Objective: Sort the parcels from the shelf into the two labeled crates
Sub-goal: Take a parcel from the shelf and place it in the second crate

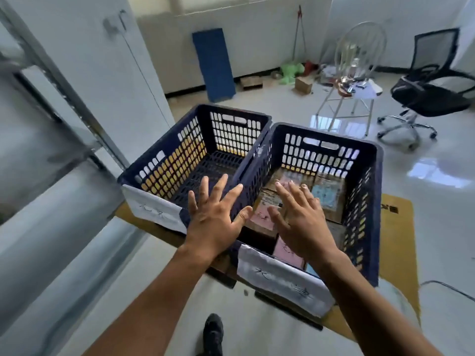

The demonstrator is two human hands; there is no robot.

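Two dark blue slotted crates stand side by side on flattened cardboard. The left crate (164, 163) has nothing in it and carries a white paper label (154, 211) on its near wall. The right crate (367, 191) holds several brown parcels (327, 194) with pink and light blue labels, and a white paper label (282, 281) hangs on its near wall. My left hand (213, 214) hovers with fingers spread over the wall between the crates. My right hand (300, 217) is spread flat above the parcels in the right crate. Neither hand holds anything.
A metal shelf frame (64, 98) rises on the left. A blue board (214, 65) leans on the far wall. A metal stand (352, 91) with clutter and a black office chair (431, 83) are at the back right. The cardboard sheet (398, 240) lies under the crates.
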